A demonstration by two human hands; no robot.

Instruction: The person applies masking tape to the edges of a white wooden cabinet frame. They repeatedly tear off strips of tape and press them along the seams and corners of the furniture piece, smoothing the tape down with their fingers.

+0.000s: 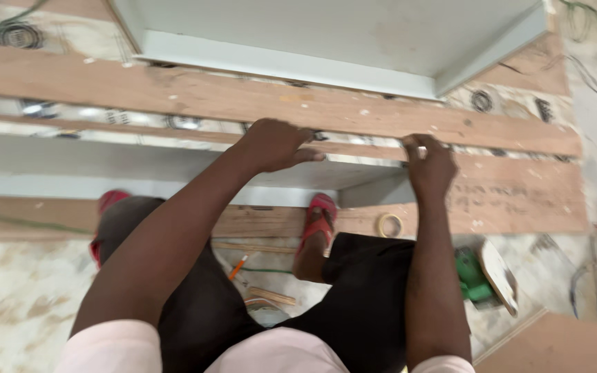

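Left hand [278, 144] palm down on the strip [357, 148], fingers loosely apart and draped over it, thumb pointing toward the other hand; pressing rather than gripping. Right hand [428, 164] just along the same strip, fingertips pinched together on its end near the panel's [105, 166] right corner.

Strip thin and pale, laid along the far long edge of the grey panel, from the left border of the view to the right hand. Seemingly seated on that edge over the whole visible run; fixed or merely held, impossible to tell, with blur hiding the joint.

Panel resting across planks [174, 93] on the floor [15, 304], near edge just in front of the red sandals [319, 221]. Second grey panel [340, 41] well beyond, past the far plank.

Room: tight on the near side, both feet close against the panel's edge. Tape roll [390, 224] on a plank just right of one sandal. Green tool [473, 276] on the floor near the right leg. Orange pencil [238, 266] between the feet. More open to the left along the strip; right of the corner only bare plank.
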